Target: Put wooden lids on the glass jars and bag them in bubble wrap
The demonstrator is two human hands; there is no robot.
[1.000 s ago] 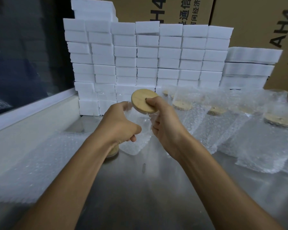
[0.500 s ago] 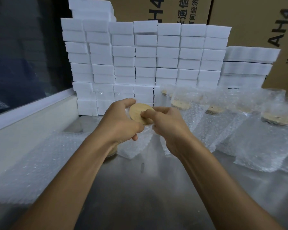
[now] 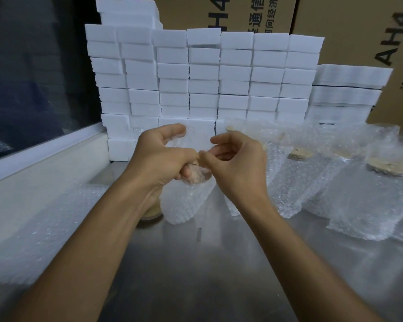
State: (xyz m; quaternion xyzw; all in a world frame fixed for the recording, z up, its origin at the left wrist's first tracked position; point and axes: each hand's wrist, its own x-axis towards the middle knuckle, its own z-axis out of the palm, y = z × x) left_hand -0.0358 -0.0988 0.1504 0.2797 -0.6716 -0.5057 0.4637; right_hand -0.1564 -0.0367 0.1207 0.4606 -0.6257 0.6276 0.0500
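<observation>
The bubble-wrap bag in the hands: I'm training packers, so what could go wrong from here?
The left hand holds the bubble-wrap bag by its top edge alone; the lidded jar inside could slip and hit the steel table. The bag's mouth looks unsealed. Bagged jars crowd the right side, easily knocked.

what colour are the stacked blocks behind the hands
White, plain with no pattern; the stacked blocks show best in the head view, the only view.

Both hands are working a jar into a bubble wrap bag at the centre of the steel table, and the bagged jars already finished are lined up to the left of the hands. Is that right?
Not quite. The head view shows the bagged jars lined up to the right of the hands, not the left. The rest stands: the left hand and right hand are working a jar into a bubble wrap bag at the centre of the steel table.
</observation>
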